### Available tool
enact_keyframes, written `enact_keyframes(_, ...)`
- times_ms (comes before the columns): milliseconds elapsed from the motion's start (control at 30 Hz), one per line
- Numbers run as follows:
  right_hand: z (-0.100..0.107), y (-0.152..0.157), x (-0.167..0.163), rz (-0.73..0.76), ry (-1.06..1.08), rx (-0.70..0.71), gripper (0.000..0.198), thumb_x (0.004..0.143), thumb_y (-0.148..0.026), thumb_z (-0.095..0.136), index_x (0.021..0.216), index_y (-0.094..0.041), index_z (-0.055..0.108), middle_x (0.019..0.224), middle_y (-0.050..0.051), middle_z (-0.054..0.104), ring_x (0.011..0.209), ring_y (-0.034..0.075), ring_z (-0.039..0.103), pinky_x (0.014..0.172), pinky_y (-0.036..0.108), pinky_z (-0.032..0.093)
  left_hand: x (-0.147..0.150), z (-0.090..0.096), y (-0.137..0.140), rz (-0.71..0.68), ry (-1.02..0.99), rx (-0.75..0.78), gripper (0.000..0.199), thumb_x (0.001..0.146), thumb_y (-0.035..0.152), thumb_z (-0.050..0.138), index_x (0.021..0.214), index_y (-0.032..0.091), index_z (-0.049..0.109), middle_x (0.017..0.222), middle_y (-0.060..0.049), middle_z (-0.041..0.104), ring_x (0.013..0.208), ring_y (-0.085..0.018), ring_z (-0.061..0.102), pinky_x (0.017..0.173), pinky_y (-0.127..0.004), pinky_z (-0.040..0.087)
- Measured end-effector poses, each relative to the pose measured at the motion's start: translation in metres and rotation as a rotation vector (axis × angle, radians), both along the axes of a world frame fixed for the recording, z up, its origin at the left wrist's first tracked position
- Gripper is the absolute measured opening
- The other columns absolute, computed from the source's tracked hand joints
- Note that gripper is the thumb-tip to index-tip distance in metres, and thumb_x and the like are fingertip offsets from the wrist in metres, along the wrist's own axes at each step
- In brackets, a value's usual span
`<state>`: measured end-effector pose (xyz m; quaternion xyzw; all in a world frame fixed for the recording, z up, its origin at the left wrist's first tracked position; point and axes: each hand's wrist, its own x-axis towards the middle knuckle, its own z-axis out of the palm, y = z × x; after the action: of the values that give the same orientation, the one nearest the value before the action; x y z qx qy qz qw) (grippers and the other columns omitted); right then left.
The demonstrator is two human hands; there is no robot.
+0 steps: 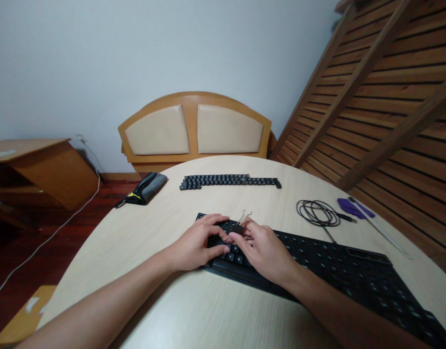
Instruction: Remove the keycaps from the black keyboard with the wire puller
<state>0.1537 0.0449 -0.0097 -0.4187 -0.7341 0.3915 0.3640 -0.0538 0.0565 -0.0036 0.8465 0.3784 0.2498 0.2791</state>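
A black keyboard (331,264) lies slantwise across the table, most of its keycaps gone on the right part and some still on near my hands. My right hand (262,247) is closed on a wire keycap puller (237,228) with a black middle, its bent wire ends sticking up past the fingers. My left hand (197,245) rests over the keyboard's left end, thumb and fingers apart, with the thumb by a few remaining keycaps (233,256). Its fingertips are close to the puller; whether they touch it is hard to see.
Rows of removed black keycaps (223,180) are lined up at the back of the table (164,218). A coiled cable (317,213), a purple cloth (348,207) and a thin white stick (382,230) lie to the right. A dark grey pouch (146,189) sits at the left edge.
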Motion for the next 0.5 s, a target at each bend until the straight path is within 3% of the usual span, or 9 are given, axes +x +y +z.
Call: enact_keyframes(500,0.0022,0.0023,-0.0030,-0.019,0.132,-0.074,0.015,0.092,-0.036,0.055,0.089,-0.022,0.049,0.088,0.006,0.075,0.084,0.021,0.074,0.070,0.029,0.062,-0.0003,-0.0022,0.0009,-0.012,-0.048,-0.004,0.015,0.084,0.025,0.070,0.098,0.024,0.065,0.138,-0.007,0.057,0.135,-0.026,0.042,0.111,-0.048,0.034)
